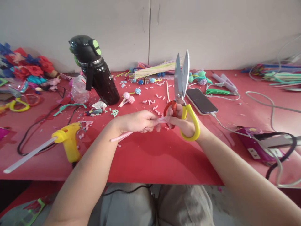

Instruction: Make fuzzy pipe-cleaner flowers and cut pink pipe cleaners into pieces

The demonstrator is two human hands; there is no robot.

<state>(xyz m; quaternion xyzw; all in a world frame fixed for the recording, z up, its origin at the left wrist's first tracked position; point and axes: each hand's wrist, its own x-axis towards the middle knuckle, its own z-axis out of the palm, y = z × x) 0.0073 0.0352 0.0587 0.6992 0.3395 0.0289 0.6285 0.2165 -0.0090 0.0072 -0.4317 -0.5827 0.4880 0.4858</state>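
Note:
A bundle of pale pink strips (122, 137) runs through my left hand (142, 121), whose fingers are closed around it. Its front end shows between my two hands. My right hand (180, 121) has the scissors (182, 77) hooked on its fingers, one handle loop red and the other yellow, with the grey blades pointing up and slightly parted. Thumb and fingertips of that same hand also pinch the front end of the pink strips. Small cut pink pieces (150, 102) lie scattered on the red table (145, 160) just beyond my hands.
A black bottle (101, 75) stands behind my left hand. A yellow glue gun (68, 138) lies at left with its glue stick out. Beyond the scissors are a phone (202, 100) with a cable and a green cutter (217, 91). A purple power strip (258, 147) sits right.

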